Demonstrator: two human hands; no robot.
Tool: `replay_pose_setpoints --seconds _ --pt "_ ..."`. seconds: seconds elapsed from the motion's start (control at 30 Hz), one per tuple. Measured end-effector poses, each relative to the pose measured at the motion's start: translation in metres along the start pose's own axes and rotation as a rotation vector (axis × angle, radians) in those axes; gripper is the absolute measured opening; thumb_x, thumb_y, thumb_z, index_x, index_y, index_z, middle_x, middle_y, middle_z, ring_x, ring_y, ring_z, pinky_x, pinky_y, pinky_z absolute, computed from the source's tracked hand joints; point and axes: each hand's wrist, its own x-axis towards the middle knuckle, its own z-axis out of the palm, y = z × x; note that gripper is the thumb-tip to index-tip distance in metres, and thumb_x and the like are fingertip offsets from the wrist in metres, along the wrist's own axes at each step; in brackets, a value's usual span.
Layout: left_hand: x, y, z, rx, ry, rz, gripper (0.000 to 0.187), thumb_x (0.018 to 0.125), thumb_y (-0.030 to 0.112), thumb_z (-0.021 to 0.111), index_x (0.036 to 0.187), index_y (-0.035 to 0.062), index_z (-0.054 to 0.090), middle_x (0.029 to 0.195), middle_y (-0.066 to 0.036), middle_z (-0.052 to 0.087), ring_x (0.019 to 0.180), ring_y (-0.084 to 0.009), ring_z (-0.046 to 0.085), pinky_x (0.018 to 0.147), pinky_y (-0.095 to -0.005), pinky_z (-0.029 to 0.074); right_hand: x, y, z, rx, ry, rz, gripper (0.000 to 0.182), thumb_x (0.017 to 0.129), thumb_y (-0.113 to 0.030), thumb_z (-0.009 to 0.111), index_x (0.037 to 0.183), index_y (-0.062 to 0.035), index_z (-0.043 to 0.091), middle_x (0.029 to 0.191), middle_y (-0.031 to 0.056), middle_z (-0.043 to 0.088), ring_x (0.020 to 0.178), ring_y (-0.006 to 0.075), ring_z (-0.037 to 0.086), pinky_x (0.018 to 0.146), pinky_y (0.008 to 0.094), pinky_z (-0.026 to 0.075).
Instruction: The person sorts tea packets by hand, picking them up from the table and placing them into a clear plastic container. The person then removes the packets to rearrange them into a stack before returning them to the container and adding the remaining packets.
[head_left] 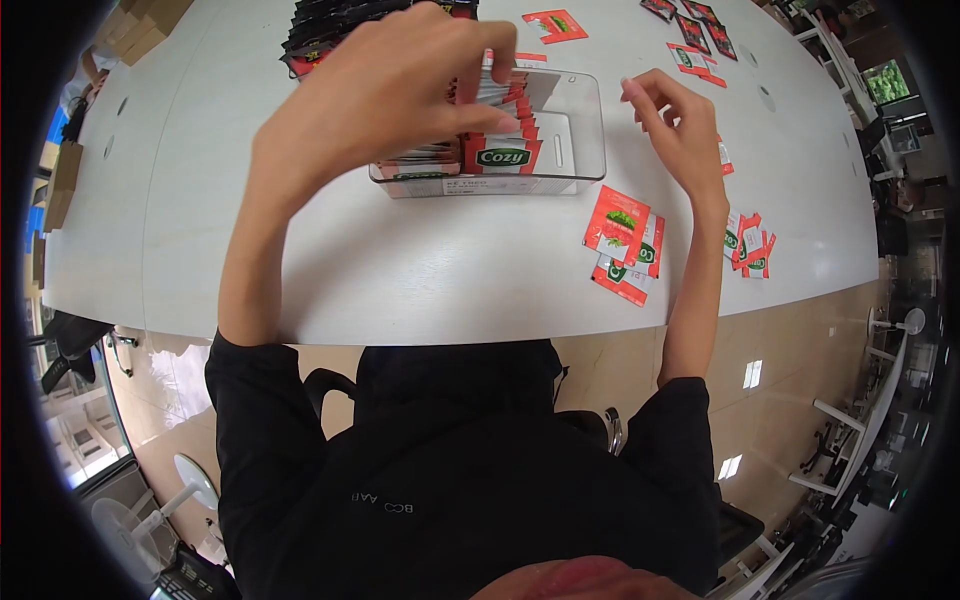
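Note:
My left hand [440, 85] hangs over a clear plastic bin [585, 125], thumb and fingers apart, above rows of red and white sachets. A sachet marked Cozy [503, 155] faces me at the front of one row; the bin's right part shows its bare bottom. To the right of the bin, my right hand [680, 125] is raised with its fingers curled and thumb near the index finger; nothing shows between them. Below it, a few overlapping red sachets [618, 225] lie on the white table [420, 270].
More red sachets [750, 245] lie beyond my right forearm, with others [695, 62] farther back and one [555, 26] behind the bin. Dark packets [335, 30] are piled behind my left hand. Dark red sachets [705, 28] lie at the back right. Cardboard boxes [150, 28] stand back left.

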Motion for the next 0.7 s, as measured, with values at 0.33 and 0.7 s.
replay_pose_setpoints --seconds 0.33,0.7 --pt "-0.004 -0.005 -0.023 0.073 0.112 -0.030 0.042 0.082 0.047 0.078 0.100 0.0097 0.068 0.076 -0.004 0.070 0.060 -0.0145 0.052 0.058 -0.0294 0.041 -0.120 -0.002 -0.013 -0.171 -0.136 0.228 0.062 0.069 -0.034 0.090 0.122 -0.0116 0.064 0.106 0.0101 0.063 0.105 0.0246 0.057 0.086 0.0385 0.049" --pt "-0.005 -0.003 -0.023 0.071 0.106 -0.027 0.041 0.082 0.044 0.078 0.100 0.0090 0.068 0.075 -0.003 0.068 0.059 -0.0127 0.050 0.056 -0.0281 0.041 -0.142 -0.007 0.000 0.012 0.057 0.520 0.062 0.070 -0.014 0.090 0.119 -0.0055 0.054 0.109 0.0111 0.060 0.098 0.0255 0.062 0.077 0.0380 0.051"
